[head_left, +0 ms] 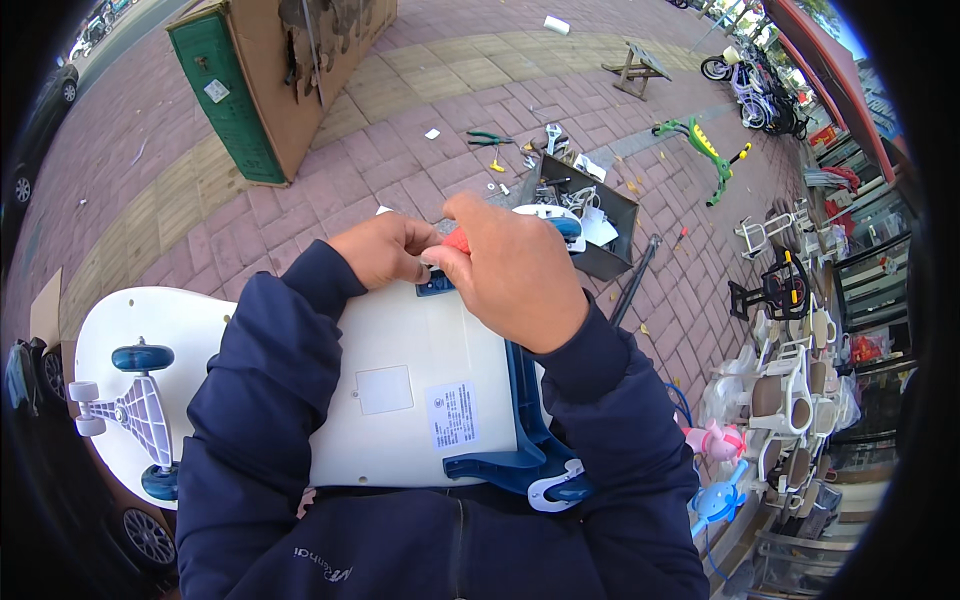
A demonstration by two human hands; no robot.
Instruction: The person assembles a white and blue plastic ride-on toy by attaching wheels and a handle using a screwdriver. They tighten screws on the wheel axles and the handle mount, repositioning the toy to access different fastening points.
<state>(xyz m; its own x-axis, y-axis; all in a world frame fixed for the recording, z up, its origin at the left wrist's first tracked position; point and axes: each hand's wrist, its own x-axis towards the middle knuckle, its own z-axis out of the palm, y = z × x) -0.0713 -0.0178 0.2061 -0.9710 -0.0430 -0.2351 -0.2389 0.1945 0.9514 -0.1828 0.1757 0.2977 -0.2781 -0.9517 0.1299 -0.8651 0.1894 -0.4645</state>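
A white ride-on toy car [375, 330] lies underside up across my lap, with a square cover and a printed label [453, 415] on it. Dark blue trim [525, 440] runs along its right side. My right hand [515, 265] is closed around a red handle [457, 240]; the rest of that tool is hidden by the fingers. Close beside it, my left hand [385, 250] pinches at the far edge of the toy, over a small dark blue fitting [433, 285]. Whatever lies between the left fingertips is too small to make out.
Left of me is a white panel [150, 310] with blue wheels. Beyond my hands sits a dark metal toolbox [620, 225] full of tools, with pliers [488, 138] nearby. A large carton [280, 70] stands far left. White child seats [785, 390] crowd the right.
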